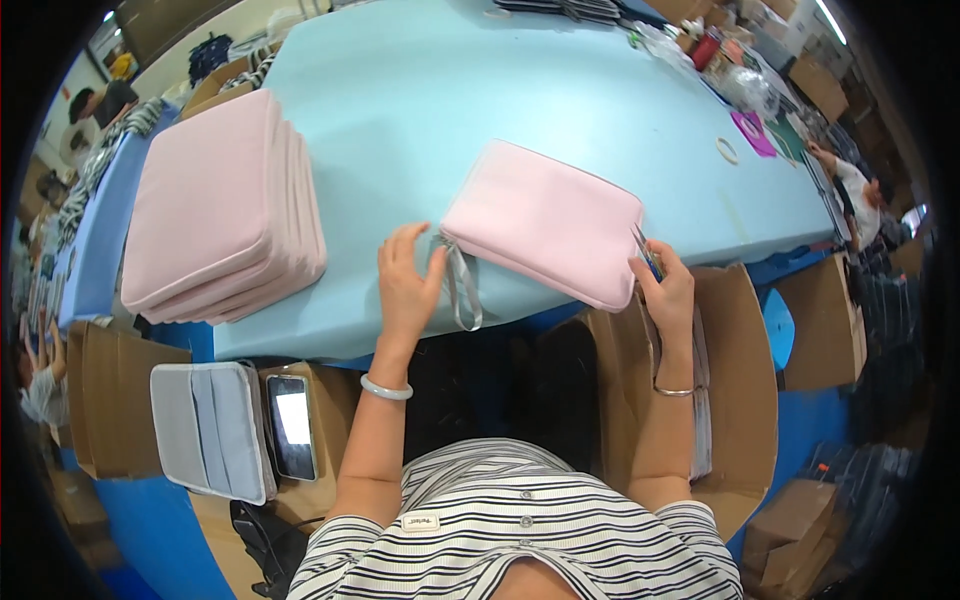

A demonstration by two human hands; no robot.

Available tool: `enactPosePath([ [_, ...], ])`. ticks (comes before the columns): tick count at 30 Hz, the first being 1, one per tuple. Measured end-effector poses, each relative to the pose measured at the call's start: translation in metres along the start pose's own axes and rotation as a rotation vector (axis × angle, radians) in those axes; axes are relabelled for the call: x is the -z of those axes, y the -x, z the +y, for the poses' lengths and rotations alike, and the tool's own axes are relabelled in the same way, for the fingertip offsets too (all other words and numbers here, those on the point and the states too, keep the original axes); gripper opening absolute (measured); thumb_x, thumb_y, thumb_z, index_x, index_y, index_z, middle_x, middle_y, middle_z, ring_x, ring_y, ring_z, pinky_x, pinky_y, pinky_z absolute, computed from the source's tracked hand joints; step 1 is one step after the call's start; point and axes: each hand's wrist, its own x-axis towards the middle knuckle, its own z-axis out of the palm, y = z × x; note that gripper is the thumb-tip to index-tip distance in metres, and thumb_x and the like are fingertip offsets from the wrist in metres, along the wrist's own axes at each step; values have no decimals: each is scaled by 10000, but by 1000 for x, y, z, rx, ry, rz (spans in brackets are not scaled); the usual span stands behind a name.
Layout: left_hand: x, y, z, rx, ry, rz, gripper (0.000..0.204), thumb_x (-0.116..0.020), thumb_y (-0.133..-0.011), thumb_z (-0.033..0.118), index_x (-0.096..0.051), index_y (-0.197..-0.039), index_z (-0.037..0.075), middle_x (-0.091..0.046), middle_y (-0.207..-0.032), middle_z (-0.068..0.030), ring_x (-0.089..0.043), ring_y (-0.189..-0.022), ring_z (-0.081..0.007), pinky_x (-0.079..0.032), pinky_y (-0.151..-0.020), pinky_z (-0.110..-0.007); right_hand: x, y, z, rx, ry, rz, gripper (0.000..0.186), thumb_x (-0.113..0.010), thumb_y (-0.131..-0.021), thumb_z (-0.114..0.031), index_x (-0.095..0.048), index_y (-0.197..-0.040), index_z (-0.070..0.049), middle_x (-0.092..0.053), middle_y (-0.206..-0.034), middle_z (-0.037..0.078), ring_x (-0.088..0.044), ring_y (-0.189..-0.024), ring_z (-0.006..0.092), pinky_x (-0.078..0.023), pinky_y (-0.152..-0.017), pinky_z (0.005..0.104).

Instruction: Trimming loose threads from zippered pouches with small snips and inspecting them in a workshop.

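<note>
A pink zippered pouch (545,220) lies at a slant on the pale blue table (420,90), with a grey ribbon loop (468,295) hanging from its left corner. My left hand (410,280) is just left of that ribbon, fingers apart and slightly curled, holding nothing. My right hand (665,280) grips a small pair of scissors or snips (648,255) at the pouch's right end, with the metal tips against its edge. A stack of several similar pink cases (200,210) sits to the left.
Cardboard boxes (730,370) stand below the table, and a grey-blue case (205,420) and phone (292,420) rest at lower left. Tape rolls (727,150), a purple item (752,133) and bags lie at back right. Other people (860,195) work at both sides.
</note>
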Motion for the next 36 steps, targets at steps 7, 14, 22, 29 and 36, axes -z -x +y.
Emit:
enactPosePath([
  [7,-16,-15,5,173,118,-163,386,-656,-841,193,-575,-1179,24,-629,-1048,-177,-604,-946,-314,-472,-851,-391,-8,36,50,-143,-416,-12,267,-619,-898,-108,-579,-1116,41,-649,-929,41,-581,-814,83,-465,-763,230],
  [14,-17,-6,4,364,360,-234,414,-743,-769,114,-622,-1161,60,-627,-1023,-84,-597,-859,-158,-492,-754,-271,-14,34,55,-119,-296,42,324,-649,-871,-160,-579,-1140,8,-656,-865,94,-602,-789,116,-481,-736,266],
  [22,-35,22,39,215,537,-244,523,-745,-723,-3,-586,-1216,71,-421,-1129,-57,-523,-926,-128,-495,-807,-261,10,43,17,50,262,349,292,-581,-901,-160,-572,-1176,-64,-622,-1090,156,-614,-975,313,-493,-805,378],
  [29,-33,28,59,163,447,-191,486,-750,-725,24,-600,-1185,75,-442,-1087,-60,-519,-897,-145,-492,-768,-268,-15,72,-38,306,81,38,140,-656,-813,-86,-613,-947,-78,-679,-874,93,-660,-768,277,-518,-631,347],
  [36,-29,29,71,129,380,-180,476,-752,-716,28,-611,-1170,63,-454,-1075,-61,-508,-860,-143,-483,-758,-275,-39,78,-52,414,172,-60,167,-679,-774,-85,-629,-933,-93,-678,-811,64,-662,-711,233,-510,-583,319],
])
